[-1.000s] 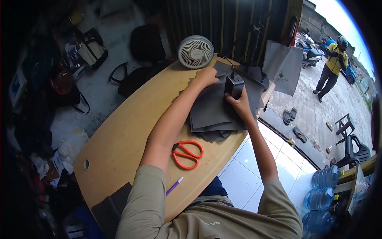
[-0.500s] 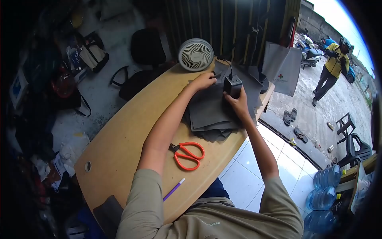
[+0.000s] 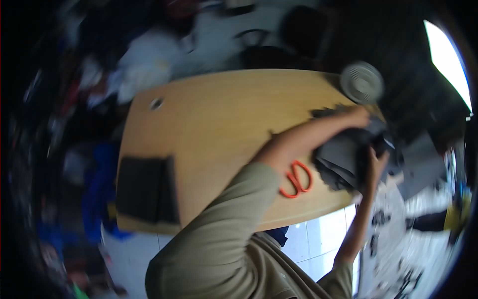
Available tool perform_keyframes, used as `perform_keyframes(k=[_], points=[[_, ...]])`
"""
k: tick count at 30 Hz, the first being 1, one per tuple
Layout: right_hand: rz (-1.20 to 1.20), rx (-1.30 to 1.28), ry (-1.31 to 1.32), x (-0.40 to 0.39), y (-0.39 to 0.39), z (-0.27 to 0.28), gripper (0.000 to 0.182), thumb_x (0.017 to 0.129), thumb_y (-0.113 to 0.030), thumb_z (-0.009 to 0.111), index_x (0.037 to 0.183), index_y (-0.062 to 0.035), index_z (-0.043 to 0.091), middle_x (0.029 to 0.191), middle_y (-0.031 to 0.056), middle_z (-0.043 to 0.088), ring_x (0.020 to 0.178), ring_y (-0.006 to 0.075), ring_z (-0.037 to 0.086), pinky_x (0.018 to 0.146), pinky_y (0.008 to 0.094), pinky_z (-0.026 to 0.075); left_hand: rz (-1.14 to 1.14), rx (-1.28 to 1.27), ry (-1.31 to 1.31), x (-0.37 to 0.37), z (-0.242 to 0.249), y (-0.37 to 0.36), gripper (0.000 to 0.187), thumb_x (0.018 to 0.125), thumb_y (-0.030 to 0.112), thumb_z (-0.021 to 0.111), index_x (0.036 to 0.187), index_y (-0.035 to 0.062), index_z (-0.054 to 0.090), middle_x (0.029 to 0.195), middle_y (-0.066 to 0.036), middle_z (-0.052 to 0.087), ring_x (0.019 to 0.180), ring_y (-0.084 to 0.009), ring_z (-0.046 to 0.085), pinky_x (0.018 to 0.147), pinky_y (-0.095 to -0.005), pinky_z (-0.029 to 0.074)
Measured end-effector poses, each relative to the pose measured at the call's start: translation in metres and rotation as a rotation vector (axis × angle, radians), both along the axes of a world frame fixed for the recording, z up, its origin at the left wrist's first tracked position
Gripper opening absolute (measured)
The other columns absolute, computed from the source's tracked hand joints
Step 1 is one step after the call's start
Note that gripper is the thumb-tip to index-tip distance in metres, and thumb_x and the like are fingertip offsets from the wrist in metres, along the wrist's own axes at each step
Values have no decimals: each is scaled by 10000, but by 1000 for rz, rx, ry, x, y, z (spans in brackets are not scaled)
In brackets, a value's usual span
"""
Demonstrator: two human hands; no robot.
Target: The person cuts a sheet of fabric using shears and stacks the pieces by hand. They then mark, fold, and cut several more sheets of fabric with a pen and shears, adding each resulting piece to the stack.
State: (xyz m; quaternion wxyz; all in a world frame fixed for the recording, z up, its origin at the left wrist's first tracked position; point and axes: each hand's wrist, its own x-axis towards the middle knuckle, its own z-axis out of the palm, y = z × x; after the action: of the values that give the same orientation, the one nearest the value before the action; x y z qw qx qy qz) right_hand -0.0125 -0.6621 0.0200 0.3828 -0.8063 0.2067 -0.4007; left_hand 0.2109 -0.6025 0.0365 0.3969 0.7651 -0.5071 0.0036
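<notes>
where the right hand (image 3: 376, 164) curls, the black device (image 3: 382, 143) sits inside.

The dark grey sheets (image 3: 343, 152) lie in a loose, uneven pile right of the frame's centre, flat on the wooden tabletop, their ragged edges fanning out at different angles. Over the pile's right part, farther towards the right side of the frame, is a black device (image 3: 381, 143) with a pale glint, its outline and exact tilt blurred.
</notes>
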Motion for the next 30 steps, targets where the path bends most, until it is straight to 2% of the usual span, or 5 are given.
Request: perform_keyframes(k=[8, 13, 17, 23, 30], points=[[61, 55, -63, 9, -2, 4, 744, 913, -358, 792, 1404, 113, 489, 1308, 216, 626, 1149, 288, 608, 1035, 385, 475, 143, -139, -40, -34, 15, 14, 299, 867, 340, 643, 965, 100, 793, 915, -205, 751, 908, -389, 738, 844, -504, 575], [-102, -6, -4, -4, 16, 14, 524, 915, -237, 785, 1293, 66, 585, 1195, 175, 677, 1048, 258, 621, 981, 385, 477, -111, -295, -47, -44, 27, 36, 249, 739, 262, 644, 908, 126, 766, 839, -192, 719, 815, -387, 710, 742, -511, 536], [-175, 38, -116, -2, 13, -3, 583, 850, -270, 846, 1264, 22, 558, 1111, 134, 644, 1006, 229, 588, 955, 362, 474, -238, -314, -10, -31, 42, 50, 331, 982, 358, 627, 982, 46, 737, 923, -196, 729, 917, -379, 705, 809, -460, 522], [-19, 89, -209, -1, 29, 11, 583, 853, -218, 836, 1306, 12, 550, 1099, 106, 660, 981, 195, 611, 925, 328, 493, -268, -63, 67, -11, 61, 68, 399, 978, 359, 658, 1062, -25, 721, 909, -230, 735, 856, -339, 721, 802, -420, 526], [98, -71, -83, -6, 8, 22, 689, 824, -243, 845, 1374, 20, 524, 1389, 131, 538, 1228, 259, 565, 1061, 329, 417, -212, 18, 23, -4, 52, 68, 376, 930, 352, 690, 1089, 16, 747, 1028, -227, 740, 1000, -389, 707, 897, -469, 527]])
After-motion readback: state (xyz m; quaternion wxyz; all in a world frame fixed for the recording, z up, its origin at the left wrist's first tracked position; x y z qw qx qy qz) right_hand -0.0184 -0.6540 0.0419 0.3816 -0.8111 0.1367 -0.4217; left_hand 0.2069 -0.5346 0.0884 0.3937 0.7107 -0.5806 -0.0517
